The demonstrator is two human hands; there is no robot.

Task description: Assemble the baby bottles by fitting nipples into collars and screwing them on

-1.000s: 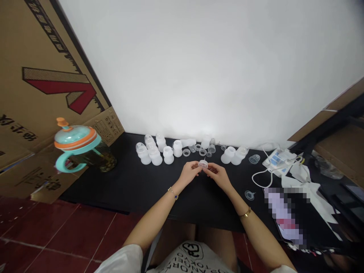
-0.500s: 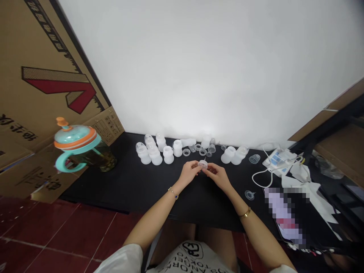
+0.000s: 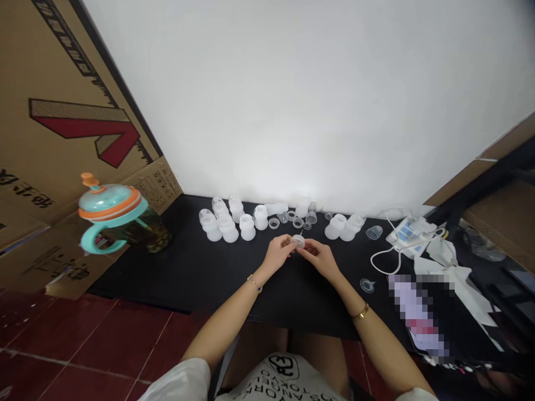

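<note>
Between my two hands, above the black table, is a white bottle collar ring with a thin clear tip sticking up from it. My left hand pinches its left side, and my right hand grips the right side. Beyond them stand loose collar rings, a clear dome cap and a white bottle. Capped white baby bottles stand in a group to the left, with open bottles beside them. A clear disc with a thin stem lies right of my right forearm.
At the left stands a large teal and orange jug against a cardboard box. To the right are more bottles, a clear cap, a white cable, crumpled paper and a partly blurred phone. A white wall rises behind.
Almost nothing differs. Both hands keep the ring in the same place, and the view has shifted very slightly.
</note>
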